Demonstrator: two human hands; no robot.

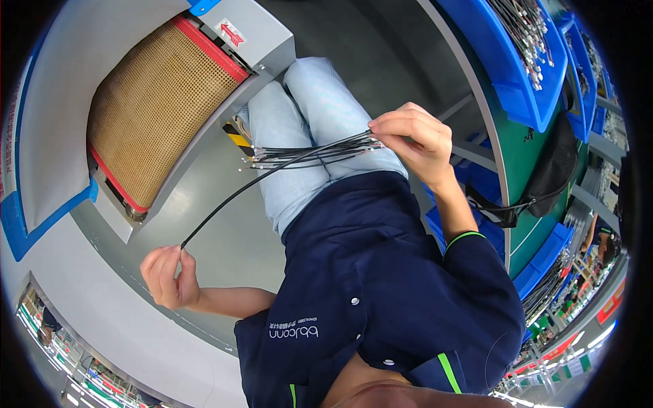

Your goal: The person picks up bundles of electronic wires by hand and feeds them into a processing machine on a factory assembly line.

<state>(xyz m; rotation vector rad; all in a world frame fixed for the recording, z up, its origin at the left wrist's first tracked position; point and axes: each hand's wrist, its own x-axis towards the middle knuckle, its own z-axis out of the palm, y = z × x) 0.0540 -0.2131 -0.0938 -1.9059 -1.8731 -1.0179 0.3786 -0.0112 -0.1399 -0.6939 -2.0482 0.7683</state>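
With narrow pinch, the fingers (167, 262) of left hand (169, 277) and right hand (420, 141) hold 1 smooth black cable (231, 198) near its 2 ends, above the lap; a gentle, even grip seems best, to avoid kinks. Beneath lie thinner cables (286, 155) with pale tips; beyond, a coarse brown mesh belt (163, 102).
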